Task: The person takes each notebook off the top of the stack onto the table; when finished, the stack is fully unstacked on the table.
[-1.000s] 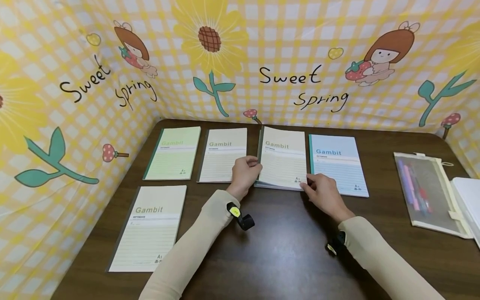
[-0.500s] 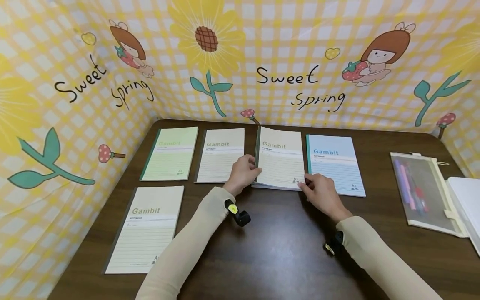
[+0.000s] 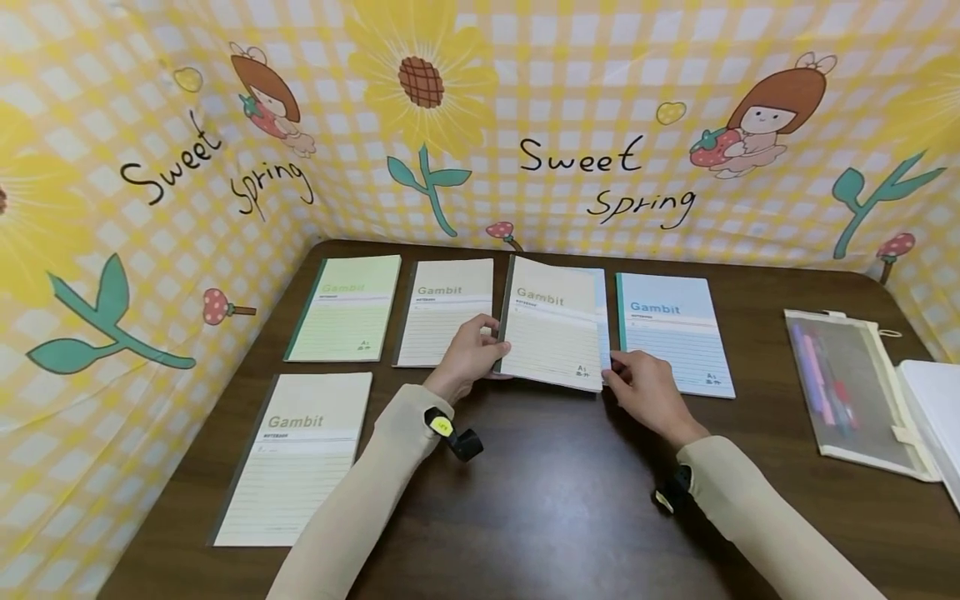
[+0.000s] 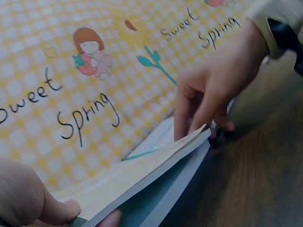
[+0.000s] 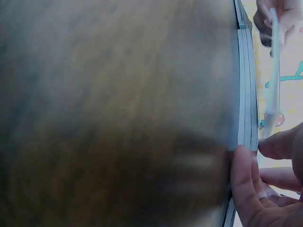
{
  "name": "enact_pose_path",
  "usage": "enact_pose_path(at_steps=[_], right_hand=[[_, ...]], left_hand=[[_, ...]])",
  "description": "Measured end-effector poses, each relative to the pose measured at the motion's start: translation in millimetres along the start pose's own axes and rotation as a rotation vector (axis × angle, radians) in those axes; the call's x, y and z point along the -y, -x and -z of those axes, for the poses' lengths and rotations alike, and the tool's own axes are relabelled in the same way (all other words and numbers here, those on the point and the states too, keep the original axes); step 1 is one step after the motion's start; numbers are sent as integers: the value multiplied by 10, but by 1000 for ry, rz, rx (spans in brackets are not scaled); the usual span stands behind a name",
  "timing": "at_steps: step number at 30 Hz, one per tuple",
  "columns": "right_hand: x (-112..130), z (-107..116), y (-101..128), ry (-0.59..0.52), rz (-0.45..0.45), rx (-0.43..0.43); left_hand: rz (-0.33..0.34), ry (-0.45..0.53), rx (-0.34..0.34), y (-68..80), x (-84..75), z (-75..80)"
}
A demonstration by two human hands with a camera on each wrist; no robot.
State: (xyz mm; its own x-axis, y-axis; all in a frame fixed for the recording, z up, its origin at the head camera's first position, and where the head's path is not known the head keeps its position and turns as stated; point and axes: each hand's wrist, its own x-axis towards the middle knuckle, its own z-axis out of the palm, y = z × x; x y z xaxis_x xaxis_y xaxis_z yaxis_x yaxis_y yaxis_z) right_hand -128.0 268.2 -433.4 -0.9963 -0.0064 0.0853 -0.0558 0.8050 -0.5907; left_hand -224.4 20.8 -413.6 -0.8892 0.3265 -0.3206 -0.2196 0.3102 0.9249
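Note:
My left hand [image 3: 468,354] pinches a cream Gambit notebook [image 3: 551,329] by its dark spine, thumb on the cover. The notebook is raised and tilted above a stack; in the left wrist view a gap shows under it. A pale blue notebook [image 3: 602,302] peeks out on top of that stack. My right hand [image 3: 651,387] holds the stack's near right corner, its fingertips [image 5: 244,163] against the layered edges [image 5: 247,90]. Just right of the stack lies another blue notebook [image 3: 671,321], partly behind the right hand.
Left of the stack lie a cream notebook [image 3: 444,308] and a green notebook [image 3: 345,308]. Another cream notebook [image 3: 300,467] lies nearer, partly under the left sleeve. A mesh pen pouch [image 3: 862,392] and a white item [image 3: 930,400] sit at the right. Patterned cloth [image 3: 480,108] backs the table.
The left hand has lifted the top cream notebook and drawn it left and nearer, uncovering part of the blue one beneath. The right hand has stayed by the corner.

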Motion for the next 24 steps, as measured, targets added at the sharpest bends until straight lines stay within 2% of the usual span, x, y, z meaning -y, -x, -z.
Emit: enact_pose_path(at_steps=[4, 7, 14, 20, 24], right_hand=[[21, -21, -1, -12, -6, 20], [17, -12, 15, -15, -6, 22], [-17, 33, 71, -11, 7, 28], [-10, 40, 84, -4, 24, 28], [22, 5, 53, -5, 44, 37]], left_hand=[[21, 81, -27, 171, 79, 179], [18, 80, -48, 389, 158, 360], [34, 7, -84, 1091, 461, 741], [74, 35, -52, 1701, 859, 886], [95, 31, -41, 1978, 1041, 946]])
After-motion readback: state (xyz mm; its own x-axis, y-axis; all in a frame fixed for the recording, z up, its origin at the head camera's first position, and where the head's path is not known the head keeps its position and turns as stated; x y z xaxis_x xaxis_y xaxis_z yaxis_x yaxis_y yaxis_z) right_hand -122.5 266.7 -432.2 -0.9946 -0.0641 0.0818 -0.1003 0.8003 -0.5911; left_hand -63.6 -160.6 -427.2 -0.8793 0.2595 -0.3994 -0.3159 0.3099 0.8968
